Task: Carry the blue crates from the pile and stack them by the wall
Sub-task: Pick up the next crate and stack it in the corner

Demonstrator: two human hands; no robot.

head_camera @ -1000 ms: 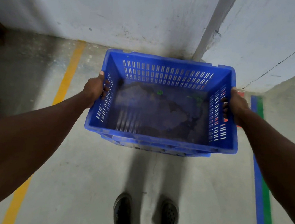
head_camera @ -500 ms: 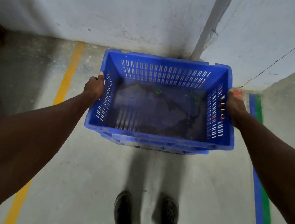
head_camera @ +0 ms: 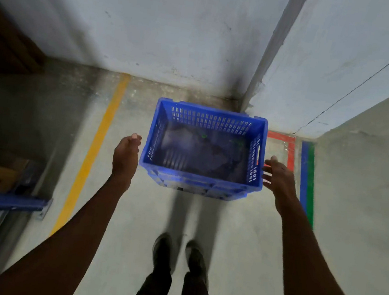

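A blue slotted plastic crate (head_camera: 200,184) sits on the concrete floor close to the white wall (head_camera: 165,33), its dirty bottom visible from above. A second rim shows just under its front edge, as if it rests on another crate. My left hand (head_camera: 126,153) hovers beside its left side, fingers loosely curled, holding nothing. My right hand (head_camera: 279,178) is off its right side with fingers spread, apart from the handle slot.
A yellow floor line (head_camera: 95,150) runs left of the crate. Red (head_camera: 291,149), blue and green tape (head_camera: 307,176) marks the floor at right. A blue rack beam (head_camera: 3,202) with cardboard stands at the left. A grey pipe (head_camera: 271,49) runs up the wall. My shoes (head_camera: 180,256) are behind the crate.
Both hands have let go of the crate and pulled back from its sides. The crate has gone down to the floor by the wall, and my view has risen.
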